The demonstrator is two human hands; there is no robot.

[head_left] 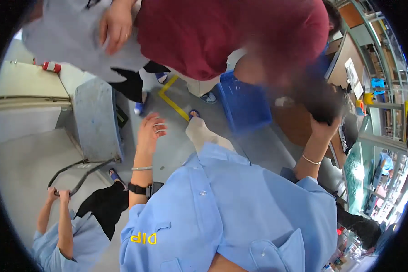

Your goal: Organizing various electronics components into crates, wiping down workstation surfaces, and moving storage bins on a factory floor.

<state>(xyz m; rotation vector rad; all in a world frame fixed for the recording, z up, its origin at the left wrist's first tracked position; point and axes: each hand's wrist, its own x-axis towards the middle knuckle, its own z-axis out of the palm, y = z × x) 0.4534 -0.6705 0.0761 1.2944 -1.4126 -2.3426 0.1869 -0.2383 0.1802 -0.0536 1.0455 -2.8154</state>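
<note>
My left hand [152, 130] is raised in front of me over the grey floor, fingers loosely bent and apart, holding nothing. It has rings, a bangle and a black wristwatch [145, 188]. On the right, my right hand [324, 131] reaches up beside the workbench, with a thin bangle on its wrist. Its fingers meet a dark, blurred shape [316, 97] that I cannot make out, and they are mostly hidden. Close to that shape, a person in a maroon shirt [186, 36] leans in.
A blue plastic bin [245, 102] stands on the floor ahead. At the left, a person in light blue grips the black handle [79, 177] of a blue-grey platform cart [97, 120]. Another person in grey [77, 36] stands far left. A cluttered workbench [347, 68] lines the right.
</note>
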